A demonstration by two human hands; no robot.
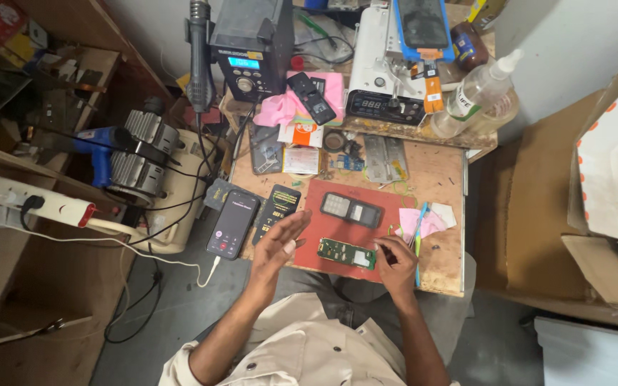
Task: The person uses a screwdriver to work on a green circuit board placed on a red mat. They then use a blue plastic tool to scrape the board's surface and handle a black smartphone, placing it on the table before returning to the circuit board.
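Bare red mat [337, 232] lies open between my hands; the grey phone shell [352, 210] blocks it behind, two phones [252, 218] crowd my left, blue tweezers [419, 236] my right.

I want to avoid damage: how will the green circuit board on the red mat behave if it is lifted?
The green circuit board looks thin and flat, so it is probably light and stiff. Its bare parts seem fragile. The right hand touches one end; lifted there, it may tilt on the red mat.
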